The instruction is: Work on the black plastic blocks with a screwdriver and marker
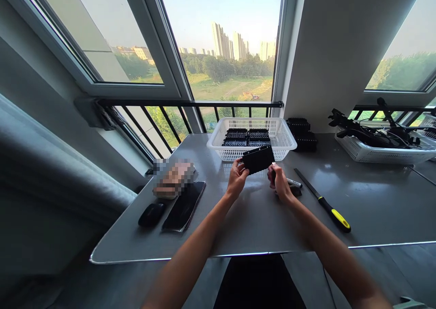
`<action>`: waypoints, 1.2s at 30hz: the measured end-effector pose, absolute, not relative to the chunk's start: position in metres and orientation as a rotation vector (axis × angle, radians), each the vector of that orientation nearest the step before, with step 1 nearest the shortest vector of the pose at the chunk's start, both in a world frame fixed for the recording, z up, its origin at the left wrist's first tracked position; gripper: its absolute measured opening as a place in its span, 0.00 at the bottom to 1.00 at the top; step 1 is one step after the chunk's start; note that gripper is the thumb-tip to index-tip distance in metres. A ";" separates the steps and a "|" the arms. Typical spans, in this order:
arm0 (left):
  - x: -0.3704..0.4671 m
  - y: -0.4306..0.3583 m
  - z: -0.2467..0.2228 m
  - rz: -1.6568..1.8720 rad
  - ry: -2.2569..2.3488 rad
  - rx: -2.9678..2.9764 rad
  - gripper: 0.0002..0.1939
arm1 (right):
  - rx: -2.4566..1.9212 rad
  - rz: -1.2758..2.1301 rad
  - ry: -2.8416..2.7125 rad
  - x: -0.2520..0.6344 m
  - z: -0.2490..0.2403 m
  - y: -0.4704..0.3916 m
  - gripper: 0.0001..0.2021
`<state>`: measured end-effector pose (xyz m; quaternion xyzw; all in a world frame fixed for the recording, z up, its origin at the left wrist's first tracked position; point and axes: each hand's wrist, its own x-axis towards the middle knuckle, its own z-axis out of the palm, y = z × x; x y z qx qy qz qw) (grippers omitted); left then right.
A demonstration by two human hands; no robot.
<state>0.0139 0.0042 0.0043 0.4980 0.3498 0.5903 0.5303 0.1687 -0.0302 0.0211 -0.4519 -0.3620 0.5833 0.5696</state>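
My left hand (237,178) grips a flat black rectangular plastic part (259,159) by its left end, thumb in front. The part is tilted, its right side higher, and has small notches along its edges. At its lower right corner is my right hand (280,180), fingers closed. A small bright tip shows at these fingers, but what they hold is mostly hidden. Behind the part stands a white plastic basket (218,151) with several similar black parts (248,136) inside. A white marker (294,182) and a dark crumpled item (295,191) lie beside my right wrist.
A file with a black and yellow handle (335,216) lies to the right. Black parts (301,134) are stacked beside the basket. Another white basket (381,154) holds black pieces and cables. On the left are a phone (184,207), a computer mouse (151,215) and a blurred-out item (173,179).
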 end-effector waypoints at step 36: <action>0.022 -0.002 -0.002 1.384 0.748 1.567 0.19 | -0.931 1.982 -0.702 0.154 0.021 -0.035 0.14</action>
